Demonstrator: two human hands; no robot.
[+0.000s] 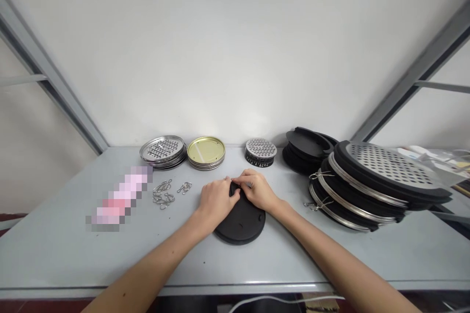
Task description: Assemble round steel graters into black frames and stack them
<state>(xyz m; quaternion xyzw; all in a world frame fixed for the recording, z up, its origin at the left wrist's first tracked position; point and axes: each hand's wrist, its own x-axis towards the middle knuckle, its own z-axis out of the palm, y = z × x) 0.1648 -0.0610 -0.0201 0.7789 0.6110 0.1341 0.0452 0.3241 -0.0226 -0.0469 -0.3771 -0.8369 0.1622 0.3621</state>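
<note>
**Both hands pinching at the far edge of a black disc**

The black disc point(240, 220) is lying flat on the grey table point(55, 249), close to the near edge and roughly at the middle of the view. Both forearms are reaching in from 6 o'clock, converging on it. The left hand point(216, 200) is resting palm-down over the disc's 10 o'clock rim, fingers curled together and pressing on the edge. The right hand point(259, 190) is meeting it from 1 o'clock, fingers bent and closed on the same spot, so the fingertips of both hands are touching at the disc's 12 o'clock rim. Whatever small piece they may be gripping there is hidden.

At 9 o'clock from the hands, metal clips point(167, 193) are lying scattered. At 11 o'clock, perforated steel discs point(162, 150) and gold-coloured lids point(206, 152) are sitting in stacks beside each other; at 12 o'clock a small perforated stack point(260, 151) is standing. At 3 o'clock a leaning stack of assembled black-rimmed graters point(370, 186) is resting, with black parts point(306, 149) behind it.
</note>
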